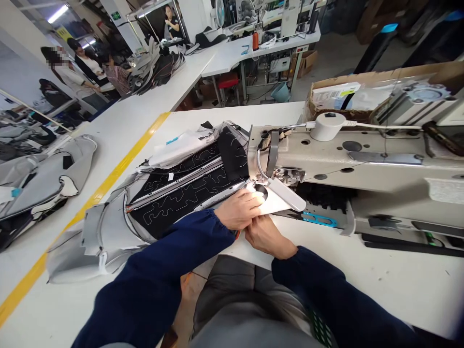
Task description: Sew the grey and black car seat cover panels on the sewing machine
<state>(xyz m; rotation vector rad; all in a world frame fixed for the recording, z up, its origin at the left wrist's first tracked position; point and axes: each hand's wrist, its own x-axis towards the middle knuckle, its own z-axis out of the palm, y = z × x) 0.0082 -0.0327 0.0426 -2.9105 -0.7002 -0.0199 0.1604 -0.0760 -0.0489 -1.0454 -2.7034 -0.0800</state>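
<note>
A grey and black sewn fabric cover [188,191] with winding pale stitching lies on the white table, its right end at the head of a beige sewing machine [308,157]. My left hand [239,209], fingers bent, grips the cover's near edge close to the lit needle area. Just below it, my right hand [266,237] pinches the same edge, its fingertips partly hidden by the left. Beside them a pale grey bar-shaped part [287,194] slants down from the machine head. Blue-handled thread snips [319,219] lie to the right, under the machine arm.
Another grey cover [47,179] sits to the left, beyond a yellow tape line [119,166]. A cardboard box [380,82] of supplies stands behind the machine. More covers [155,65] are piled farther back. Several people stand in the background.
</note>
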